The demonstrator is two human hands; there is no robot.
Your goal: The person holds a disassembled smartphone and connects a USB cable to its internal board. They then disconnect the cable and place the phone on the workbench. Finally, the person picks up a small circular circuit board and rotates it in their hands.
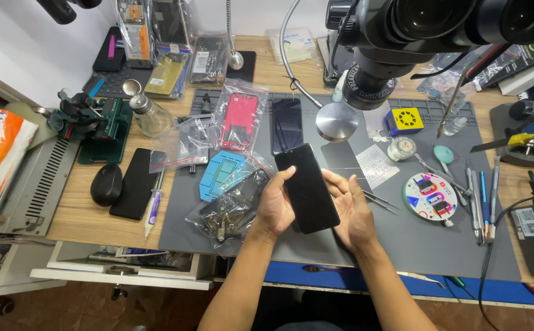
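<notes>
Hands, left [274,208] and right [354,211], half open, cradle a black phone [307,187] between them.

Head camera looks steeply down, close over workbench [83,214].
</notes>
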